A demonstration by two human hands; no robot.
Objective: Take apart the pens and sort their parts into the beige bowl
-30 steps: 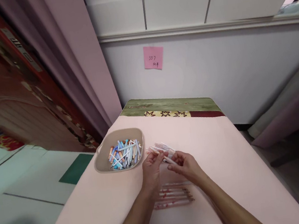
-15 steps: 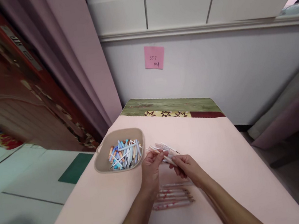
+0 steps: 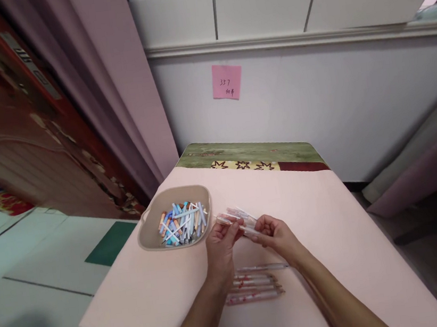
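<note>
Nearest: both forearms, cut off by the bottom edge. Left forearm hides the left ends of a row of pens (image 3: 255, 289) on the pink cover (image 3: 345, 243). White bodies, reddish print, tips to the right; print too blurred to make out, count uncertain. A clear-bodied pen (image 3: 264, 268) lies apart, just beyond the row, dark tip near the right wrist.

Left hand (image 3: 219, 241): grip closed, thumb and fingers on a pale pen (image 3: 251, 231). Right hand (image 3: 277, 236): grip closed on the right end of the same pen. Pen is off the desk (image 3: 281, 149), between the hands; fingers cover its middle and right end, so can't tell whether it's one piece or parted.

Right behind the hands: loose pile of pale pens (image 3: 241, 212), partly hidden by fingers, individual pens hard to separate. Left of the pile, near the left hand: beige basket (image 3: 146, 237) holding a jumble of blue, white and orange-brown pen parts (image 3: 182, 224); lower layers buried.

Far end: desk's green patterned top shows past the cover. Pink sticky note (image 3: 227, 82) on the wall (image 3: 306, 93), "357" readable, characters below too small. White panels (image 3: 263, 10) above, cropped by the top edge.
</note>
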